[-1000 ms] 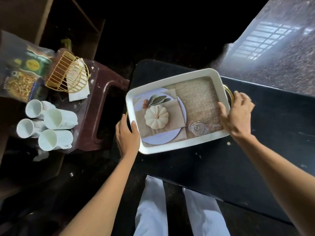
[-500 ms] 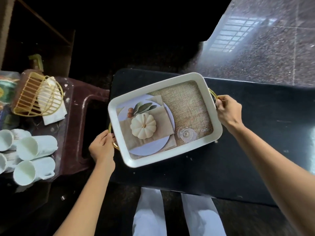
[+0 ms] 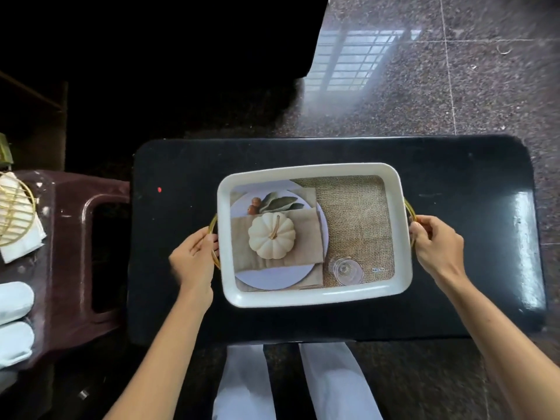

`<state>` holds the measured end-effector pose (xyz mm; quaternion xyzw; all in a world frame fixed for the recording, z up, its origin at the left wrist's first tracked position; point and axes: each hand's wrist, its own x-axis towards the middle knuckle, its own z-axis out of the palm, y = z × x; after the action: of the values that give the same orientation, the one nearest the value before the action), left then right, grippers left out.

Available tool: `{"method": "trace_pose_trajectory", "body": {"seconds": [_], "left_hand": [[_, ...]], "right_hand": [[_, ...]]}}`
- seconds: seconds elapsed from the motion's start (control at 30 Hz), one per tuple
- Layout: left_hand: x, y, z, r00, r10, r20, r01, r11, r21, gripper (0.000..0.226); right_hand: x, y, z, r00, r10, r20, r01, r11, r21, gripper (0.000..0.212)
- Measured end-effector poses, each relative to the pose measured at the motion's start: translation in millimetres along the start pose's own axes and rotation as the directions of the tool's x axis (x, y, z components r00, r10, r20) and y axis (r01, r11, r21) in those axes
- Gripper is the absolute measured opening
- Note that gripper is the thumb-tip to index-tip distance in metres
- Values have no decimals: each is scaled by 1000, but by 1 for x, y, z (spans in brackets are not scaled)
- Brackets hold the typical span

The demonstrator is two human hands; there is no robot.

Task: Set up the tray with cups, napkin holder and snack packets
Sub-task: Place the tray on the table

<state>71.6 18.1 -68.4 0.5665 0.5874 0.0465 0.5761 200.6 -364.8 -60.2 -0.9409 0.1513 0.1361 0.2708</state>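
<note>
Fingers of the left hand [image 3: 194, 258] curl round one gold wire handle [image 3: 213, 237] of the white rectangular pumpkin-print tray [image 3: 315, 297]. Right hand [image 3: 436, 248] likewise grips the opposite handle [image 3: 409, 212], above the glossy black table [image 3: 469, 253].

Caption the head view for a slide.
Both hands, left hand and right hand, grip the gold handles of the white tray on the black table.

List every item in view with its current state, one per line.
Tray: flat on the black table, empty, held by both gold handles.
Left hand: closed on left handle.
Right hand: closed on right handle.
Napkin holder: on the maroon stool, napkins inside.
Cups: lying on their sides on the stool.
</note>
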Motion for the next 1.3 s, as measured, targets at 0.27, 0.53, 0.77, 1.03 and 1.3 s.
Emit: {"method": "trace_pose_trajectory", "body": {"seconds": [0.27, 0.53, 0.77, 1.03, 1.3], "left_hand": [[-23, -9, 38, 998, -26, 53, 23, 998, 65, 28], [-29, -11, 51, 999, -9, 34, 6, 995, 101, 29], [-27, -12, 57, 1000, -25, 12, 23, 992, 127, 28], [-22, -15, 55, 999, -42, 31, 37, 988, 150, 24], [-36, -11, 21, 994, -30, 102, 12, 985, 173, 33]], "right_hand": [[4, 45, -12, 998, 62, -1, -62, 998, -2, 22], [11, 56, -14, 997, 73, 30, -73, 997, 13, 21], [17, 53, -16, 997, 75, 31, -75, 997, 26, 23], [16, 51, -10, 995, 87, 45, -89, 995, 53, 29], [-16, 22, -16, 991, -45, -128, 57, 994, 97, 37]]}}
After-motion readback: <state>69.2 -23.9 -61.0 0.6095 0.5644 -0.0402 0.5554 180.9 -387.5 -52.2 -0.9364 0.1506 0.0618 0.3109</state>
